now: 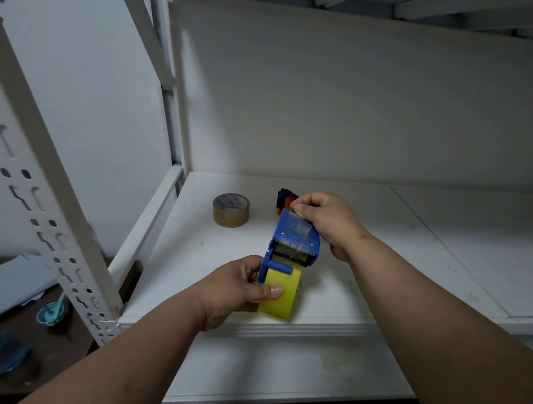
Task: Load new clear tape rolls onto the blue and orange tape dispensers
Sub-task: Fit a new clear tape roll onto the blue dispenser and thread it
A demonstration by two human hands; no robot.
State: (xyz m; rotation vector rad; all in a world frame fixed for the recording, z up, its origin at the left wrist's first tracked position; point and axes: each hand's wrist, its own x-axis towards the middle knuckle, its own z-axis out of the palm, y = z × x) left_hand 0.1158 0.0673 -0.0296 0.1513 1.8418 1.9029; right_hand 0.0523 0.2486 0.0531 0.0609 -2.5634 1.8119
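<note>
So the spare tape roll [231, 210] sits on the white shelf [380, 238], off to the left of the blue dispenser [290, 249]. Left hand [239, 290] grips the yellowish roll [280, 295] mounted on its near end, right hand [326, 223] pinches the tape at its far end, orange dispenser [285, 201] just behind.

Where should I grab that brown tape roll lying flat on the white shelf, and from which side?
Take the brown tape roll from above, fingers across its curved outer wall on opposite sides. It lies flat on the white shelf with the core hole facing up, so a finger hooked into the hole would likely work too. It stands apart from the blue tape dispenser, so nothing crowds the grip.
</note>
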